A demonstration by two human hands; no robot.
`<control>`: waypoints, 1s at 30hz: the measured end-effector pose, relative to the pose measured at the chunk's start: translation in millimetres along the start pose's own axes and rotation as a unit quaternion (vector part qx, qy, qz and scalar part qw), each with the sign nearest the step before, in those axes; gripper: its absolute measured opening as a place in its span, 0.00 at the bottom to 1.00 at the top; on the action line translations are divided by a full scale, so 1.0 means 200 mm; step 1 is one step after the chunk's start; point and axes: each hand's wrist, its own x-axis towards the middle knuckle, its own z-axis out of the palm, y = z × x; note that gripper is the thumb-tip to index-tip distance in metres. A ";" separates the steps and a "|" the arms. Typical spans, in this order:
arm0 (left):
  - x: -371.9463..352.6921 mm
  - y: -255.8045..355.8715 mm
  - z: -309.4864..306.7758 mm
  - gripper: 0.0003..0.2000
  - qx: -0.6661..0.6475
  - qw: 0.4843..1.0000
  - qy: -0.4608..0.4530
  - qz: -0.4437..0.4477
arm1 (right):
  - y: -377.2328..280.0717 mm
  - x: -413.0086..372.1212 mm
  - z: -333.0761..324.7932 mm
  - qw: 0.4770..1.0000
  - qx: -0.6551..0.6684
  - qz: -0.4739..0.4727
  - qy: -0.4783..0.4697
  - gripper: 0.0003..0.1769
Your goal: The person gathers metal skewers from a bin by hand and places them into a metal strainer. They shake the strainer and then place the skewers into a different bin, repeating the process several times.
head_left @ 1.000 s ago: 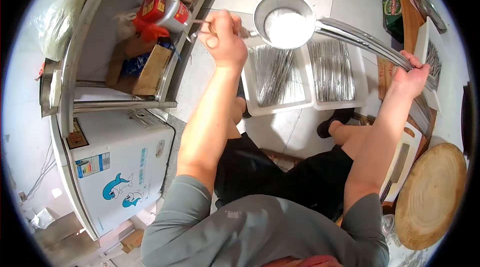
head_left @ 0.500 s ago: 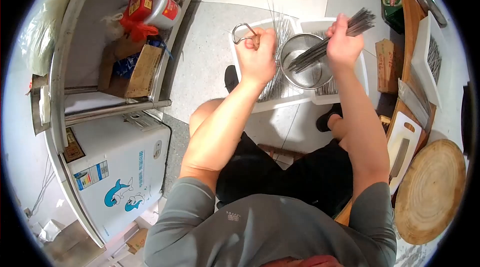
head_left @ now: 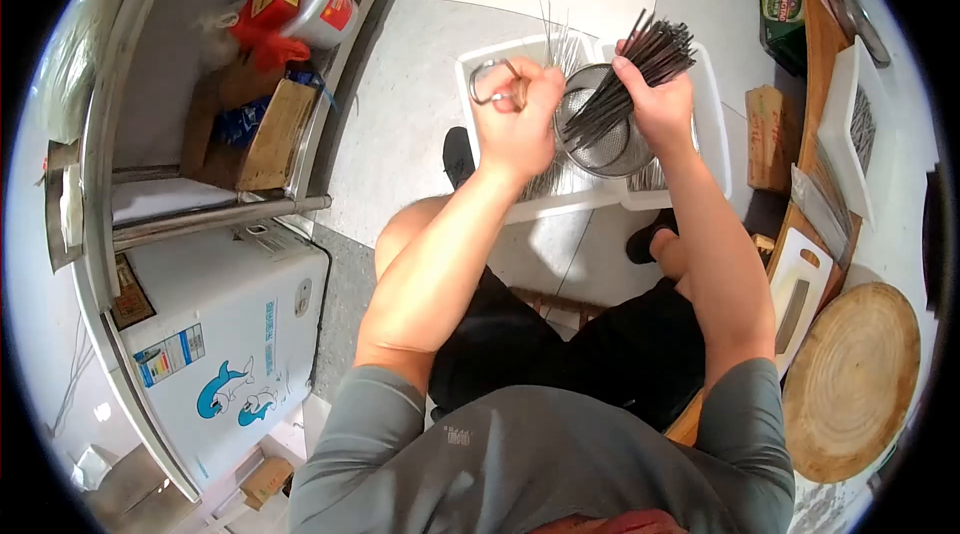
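My left hand (head_left: pixel 517 124) is closed round the handle of a round metal mesh strainer (head_left: pixel 625 156), whose hooked metal end sticks out beyond the fist. In my right hand (head_left: pixel 660 106) is a thick bundle of thin dark sticks (head_left: pixel 645 62), held slanting over the strainer with its lower ends inside the rim. Beneath are two white plastic bins (head_left: pixel 712 84) side by side on the floor. Thin metal-looking skewers (head_left: pixel 560 52) lie in the left bin, and more are partly hidden in the right one.
At left are a metal shelf (head_left: pixel 225 219) with a cardboard box (head_left: pixel 275 139) and a white freezer (head_left: pixel 235 334). On the right stand a brown carton (head_left: pixel 768 139), a white tray of skewers (head_left: pixel 850 124), a white cutting board (head_left: pixel 800 289) and a round wooden block (head_left: pixel 852 379).
The bundle in my right hand has swung more upright and shifted left over the strainer. My left hand has moved slightly, still round the handle. The view has shifted a little.
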 end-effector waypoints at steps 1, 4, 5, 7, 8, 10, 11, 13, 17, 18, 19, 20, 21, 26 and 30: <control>-0.01 0.00 0.00 0.11 0.012 1.000 -0.018 0.005 | 0.00 0.01 0.00 1.000 -0.007 -0.005 0.008 0.12; -0.01 0.01 0.03 0.09 -0.055 0.998 -0.032 0.011 | 0.04 0.06 -0.01 1.000 -0.011 0.008 0.010 0.15; -0.02 0.00 0.05 0.09 -0.080 0.996 -0.028 0.011 | 0.04 0.06 -0.01 1.000 -0.016 0.020 0.008 0.15; -0.02 0.01 0.03 0.10 0.077 0.989 -0.092 0.084 | 0.01 0.05 0.02 0.998 -0.020 0.046 0.039 0.13; -0.02 0.01 0.03 0.11 0.154 0.973 -0.124 0.120 | 0.01 0.05 0.03 0.996 -0.042 0.061 0.040 0.12; -0.03 0.01 0.05 0.12 0.148 0.976 -0.128 0.100 | -0.02 0.04 0.04 0.995 -0.075 0.046 0.053 0.09; -0.04 0.01 0.06 0.13 0.145 0.977 -0.129 0.090 | 0.00 0.04 0.04 0.995 -0.062 0.047 0.059 0.08; -0.03 0.01 0.09 0.11 -0.002 0.997 -0.073 0.021 | 0.04 0.04 0.04 0.996 -0.035 0.048 0.068 0.07; 0.02 0.00 0.03 0.15 0.007 1.000 -0.020 0.001 | 0.02 0.02 0.04 0.993 -0.011 -0.017 0.119 0.09; 0.03 0.00 0.03 0.15 0.007 1.000 -0.006 0.008 | -0.06 0.01 0.03 0.994 0.040 -0.013 0.097 0.08; 0.03 0.01 0.02 0.14 -0.021 1.000 0.001 -0.002 | -0.09 0.02 0.02 0.994 0.071 -0.017 0.083 0.07; 0.03 0.01 0.01 0.14 -0.049 0.999 0.007 -0.012 | -0.07 0.03 -0.01 0.995 0.067 -0.025 0.065 0.07; 0.03 0.02 0.01 0.14 -0.076 0.997 0.010 -0.022 | -0.05 0.04 -0.03 0.996 0.062 -0.032 0.048 0.07; 0.03 0.00 0.00 0.11 -0.059 0.998 -0.008 0.007 | 0.00 0.06 -0.07 1.000 0.004 -0.023 0.002 0.07; 0.02 -0.04 -0.01 0.06 -0.074 0.996 -0.042 0.021 | 0.01 0.07 -0.04 0.999 0.027 0.011 0.043 0.09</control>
